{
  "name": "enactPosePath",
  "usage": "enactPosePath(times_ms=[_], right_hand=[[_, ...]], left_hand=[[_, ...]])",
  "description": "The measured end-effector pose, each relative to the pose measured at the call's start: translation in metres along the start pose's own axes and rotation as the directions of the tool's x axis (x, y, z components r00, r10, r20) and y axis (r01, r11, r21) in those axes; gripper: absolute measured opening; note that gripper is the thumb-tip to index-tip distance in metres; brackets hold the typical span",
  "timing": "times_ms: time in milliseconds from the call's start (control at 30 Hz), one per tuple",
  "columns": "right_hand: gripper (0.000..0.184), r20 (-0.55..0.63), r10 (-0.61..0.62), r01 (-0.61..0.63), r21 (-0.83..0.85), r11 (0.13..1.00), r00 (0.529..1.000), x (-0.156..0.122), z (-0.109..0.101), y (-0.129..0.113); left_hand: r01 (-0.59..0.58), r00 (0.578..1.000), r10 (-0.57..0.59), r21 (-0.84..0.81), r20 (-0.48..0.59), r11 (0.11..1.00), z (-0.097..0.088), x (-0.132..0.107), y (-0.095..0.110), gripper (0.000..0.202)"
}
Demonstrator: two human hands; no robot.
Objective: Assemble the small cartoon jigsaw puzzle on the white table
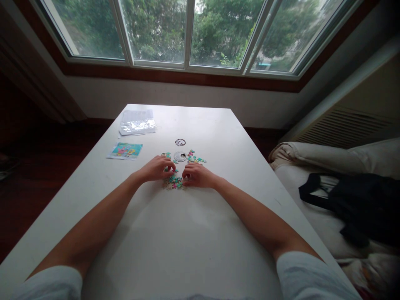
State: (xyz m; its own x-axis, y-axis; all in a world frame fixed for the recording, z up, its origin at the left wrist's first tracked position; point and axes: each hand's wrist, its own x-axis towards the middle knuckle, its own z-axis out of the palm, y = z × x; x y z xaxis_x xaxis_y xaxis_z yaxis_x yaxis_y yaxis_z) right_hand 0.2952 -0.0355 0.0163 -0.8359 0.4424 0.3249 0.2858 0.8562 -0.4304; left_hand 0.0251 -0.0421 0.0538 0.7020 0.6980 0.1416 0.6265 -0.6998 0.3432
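Observation:
Small jigsaw puzzle pieces [175, 183] in teal, pink, yellow and pale colours lie in a loose heap in the middle of the white table [187, 233]. My left hand [158, 167] is at the left of the heap, thumb and forefinger pinched together at a small puzzle piece. At the heap's right side my right hand [197, 175] has its fingers curled down; what sits under its fingertips is hidden. Beyond the hands, more puzzle pieces [195, 157] are scattered around a round metal-rimmed cable hole [180, 156] in the tabletop.
A colourful cartoon picture sheet [126, 150] lies on the table's left side. Behind it rests a clear plastic bag with papers [137, 121]. A second round hole [180, 142] is farther back. Right of the table, dark clothing [365, 204] lies on a pale sofa [290, 179].

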Motion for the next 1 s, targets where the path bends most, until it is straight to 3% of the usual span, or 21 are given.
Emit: enactPosePath(times_ms=[200, 400, 633, 800, 1000], right_hand=[[0.018, -0.103, 0.054, -0.037, 0.156, 0.987, 0.993, 0.000, 0.003, 0.005], [0.008, -0.271, 0.192, -0.204, -0.016, 0.979, 0.943, -0.004, 0.005, 0.014], [0.011, -0.185, 0.082, -0.100, -0.092, 0.991, 0.979, -0.004, 0.002, 0.011], [0.017, -0.083, -0.022, 0.016, -0.069, 0.997, 0.996, -0.001, 0.003, 0.004], [0.018, -0.095, 0.049, -0.063, -0.156, 0.986, 0.994, -0.002, 0.006, 0.008]], left_hand=[[-0.027, 0.997, 0.027, -0.004, 0.078, 1.000, -0.002, 0.000, 0.012, 0.021], [-0.036, 0.993, 0.037, -0.008, 0.109, 0.999, 0.000, 0.003, 0.019, 0.021], [-0.036, 0.997, 0.037, -0.013, 0.073, 0.999, 0.003, 0.003, 0.011, 0.017], [0.008, 1.000, -0.007, 0.021, -0.018, 1.000, 0.012, 0.004, -0.004, 0.018], [0.072, 0.993, -0.070, 0.026, -0.097, 0.997, 0.018, 0.003, -0.014, 0.019]])
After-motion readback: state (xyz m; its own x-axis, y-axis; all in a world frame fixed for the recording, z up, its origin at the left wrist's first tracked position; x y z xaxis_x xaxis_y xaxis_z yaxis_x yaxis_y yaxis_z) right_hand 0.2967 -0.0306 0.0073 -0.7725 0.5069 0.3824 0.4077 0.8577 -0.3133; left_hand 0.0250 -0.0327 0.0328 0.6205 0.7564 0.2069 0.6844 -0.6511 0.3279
